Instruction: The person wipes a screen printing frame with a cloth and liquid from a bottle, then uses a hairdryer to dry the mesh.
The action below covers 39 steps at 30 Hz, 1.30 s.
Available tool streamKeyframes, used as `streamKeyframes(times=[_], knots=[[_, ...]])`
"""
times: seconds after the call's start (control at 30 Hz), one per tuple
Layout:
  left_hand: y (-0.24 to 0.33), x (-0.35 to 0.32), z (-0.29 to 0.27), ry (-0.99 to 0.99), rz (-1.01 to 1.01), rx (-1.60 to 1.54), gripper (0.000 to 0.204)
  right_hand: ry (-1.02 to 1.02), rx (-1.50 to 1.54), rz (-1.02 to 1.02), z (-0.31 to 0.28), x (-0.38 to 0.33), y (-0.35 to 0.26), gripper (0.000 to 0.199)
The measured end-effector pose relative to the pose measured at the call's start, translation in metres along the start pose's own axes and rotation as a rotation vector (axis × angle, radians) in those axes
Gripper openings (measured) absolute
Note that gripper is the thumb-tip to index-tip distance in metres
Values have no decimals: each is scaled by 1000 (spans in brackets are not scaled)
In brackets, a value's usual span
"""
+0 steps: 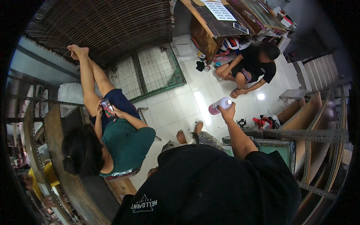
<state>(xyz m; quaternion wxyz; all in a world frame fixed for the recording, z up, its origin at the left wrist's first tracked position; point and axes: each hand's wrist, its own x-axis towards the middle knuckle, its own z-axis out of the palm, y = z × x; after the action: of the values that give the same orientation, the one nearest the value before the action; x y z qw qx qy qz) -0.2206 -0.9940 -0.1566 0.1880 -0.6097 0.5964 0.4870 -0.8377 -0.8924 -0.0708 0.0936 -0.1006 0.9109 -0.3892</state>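
Note:
My right hand [227, 111] is held out in front of me, its fingers wrapped round a translucent plastic bottle [215, 108]. The bottle is tilted, with pink liquid inside and a label on its side; a white cap or top shows at the end nearest my fingers. Only a small patch of my left hand [152, 171] shows beside my black shirt, and its fingers are hidden. Below the bottle lies the white tiled floor [180, 107], where my bare feet show.
At left, a seated person in green [123, 144] holds a phone [107, 108], legs raised towards a wire rack [97, 26]. Another person in black [258, 62] sits on the floor by a wooden desk [204, 37]. Shelves [318, 123] stand at right; a green-framed screen [157, 92] lies ahead.

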Motion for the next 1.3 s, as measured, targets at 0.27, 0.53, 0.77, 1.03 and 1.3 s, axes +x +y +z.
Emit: streamKeyframes(times=[0.27,0.53,0.77,1.03,1.3], knots=[[126,43,-26,155,-35,-117,44,-37,-7,-16,68,134,-3,77],[217,11,14,149,-230,-222,45,-313,-156,39,128,254,-2,86],[263,-28,91,13,-460,-323,46,-367,-189,-27,209,329,25,72],[275,-4,135,-116,-696,-368,46,-324,-259,-200,378,393,94,75],[281,27,145,-134,-828,-443,47,-391,-379,-87,533,489,105,92]])
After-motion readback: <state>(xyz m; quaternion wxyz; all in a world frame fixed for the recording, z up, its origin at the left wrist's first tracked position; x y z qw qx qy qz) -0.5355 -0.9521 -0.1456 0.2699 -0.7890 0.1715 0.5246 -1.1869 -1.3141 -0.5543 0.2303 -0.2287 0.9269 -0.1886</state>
